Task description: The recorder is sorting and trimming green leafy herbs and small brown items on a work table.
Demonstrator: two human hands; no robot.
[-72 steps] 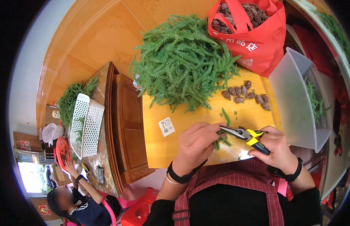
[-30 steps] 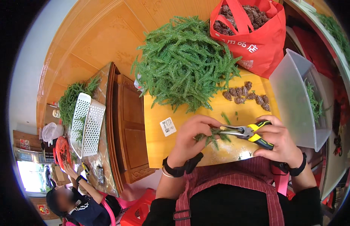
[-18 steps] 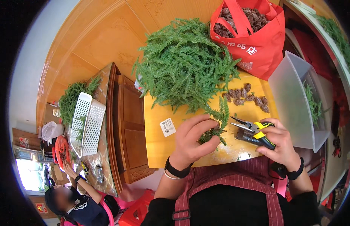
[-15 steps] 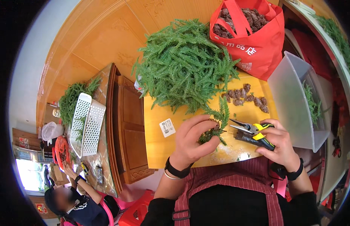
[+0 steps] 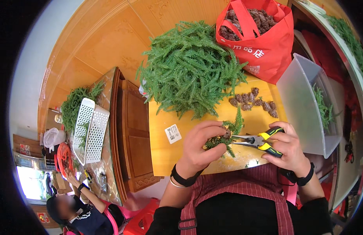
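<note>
My left hand (image 5: 203, 143) is closed around a green artificial pine sprig (image 5: 238, 123) with a small brown pine cone (image 5: 227, 133) at its base. My right hand (image 5: 288, 147) grips long-nose pliers (image 5: 255, 141) with yellow and black handles. The parted jaws reach to the cone and the sprig's stem; whether they touch either is hard to make out. Beyond my hands, several brown pine cones (image 5: 247, 106) lie loose on the yellow tabletop (image 5: 166, 156). A large heap of green sprigs (image 5: 191, 68) covers the table's far side.
A red bag (image 5: 263, 55) full of pine cones stands at the far right. Beside it a translucent bin (image 5: 302, 105) holds some greenery. At left, a white perforated basket (image 5: 96, 133) sits on another table, where a person (image 5: 81, 211) reaches toward a red basket (image 5: 64, 156).
The pliers have moved left and turned, bringing their jaws up to the cone and sprig in my left hand. Their handles have spread apart. The sprig's tip has shifted slightly right.
</note>
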